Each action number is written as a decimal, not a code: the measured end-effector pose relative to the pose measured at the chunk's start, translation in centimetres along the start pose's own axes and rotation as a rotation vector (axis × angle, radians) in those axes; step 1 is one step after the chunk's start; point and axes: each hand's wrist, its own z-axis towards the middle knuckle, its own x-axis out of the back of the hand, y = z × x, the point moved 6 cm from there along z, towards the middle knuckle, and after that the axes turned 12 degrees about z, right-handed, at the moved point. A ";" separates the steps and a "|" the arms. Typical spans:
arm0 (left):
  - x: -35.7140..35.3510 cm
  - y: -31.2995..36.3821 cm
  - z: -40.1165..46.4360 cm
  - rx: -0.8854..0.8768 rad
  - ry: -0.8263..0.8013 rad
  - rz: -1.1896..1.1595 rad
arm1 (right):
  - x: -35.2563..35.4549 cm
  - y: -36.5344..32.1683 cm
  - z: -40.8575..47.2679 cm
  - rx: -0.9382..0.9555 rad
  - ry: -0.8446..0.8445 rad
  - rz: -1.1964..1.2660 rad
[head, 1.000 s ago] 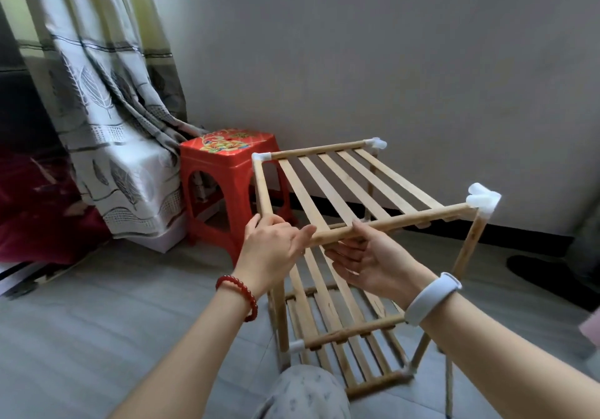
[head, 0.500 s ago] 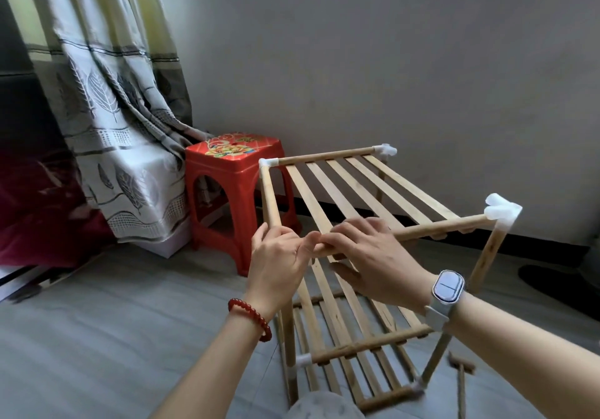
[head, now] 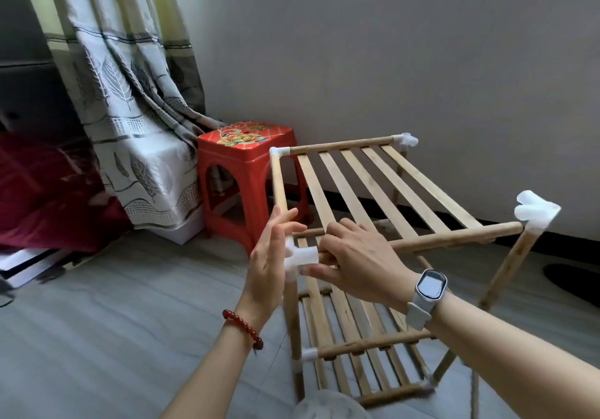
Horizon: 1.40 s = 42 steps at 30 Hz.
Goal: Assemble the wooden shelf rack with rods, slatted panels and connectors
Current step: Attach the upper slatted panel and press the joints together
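Item: pale slatted wooden shelf rack [head: 373, 191], on grey floor [head: 97, 321]. White plastic corner connector [head: 300, 258] at near-left corner; right hand [head: 357, 259] pinches front rod [head: 454, 240], left hand [head: 269, 256] flat, fingers straight. Risk: unseated rod slipping out.

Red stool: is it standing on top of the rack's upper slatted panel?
No, the red stool stands on the floor beside the rack.

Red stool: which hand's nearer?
Left. The left hand is beside the red stool, just toward the rack; the right hand is farther off, over the front rod.
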 end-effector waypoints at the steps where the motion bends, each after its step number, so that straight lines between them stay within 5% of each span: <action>1: 0.1 0.0 -0.1 -0.041 -0.036 0.036 | 0.2 -0.2 -0.2 0.019 0.027 -0.024; 6: 0.5 0.2 -0.5 -0.285 -0.203 0.392 | 0.5 -0.1 -1.1 0.070 0.004 -0.066; 13: -0.5 2.4 0.0 -0.514 -0.159 0.645 | 1.5 0.8 -2.4 0.105 -0.122 -0.075; 21: -2.4 2.2 -0.3 -0.569 -0.218 0.566 | 2.2 2.3 -3.7 0.019 -0.251 0.107; 24: -2.5 0.9 -1.2 -0.482 -0.196 0.458 | 2.6 1.9 -3.7 -0.042 -0.269 0.320; 30: -2.4 0.6 -0.3 -0.389 -0.200 0.414 | 1.8 0.3 -2.1 -0.052 -0.190 0.304; 42: -3.0 1.4 1.4 -0.715 -0.017 0.453 | 0.7 0.9 -1.9 -0.144 -0.126 0.452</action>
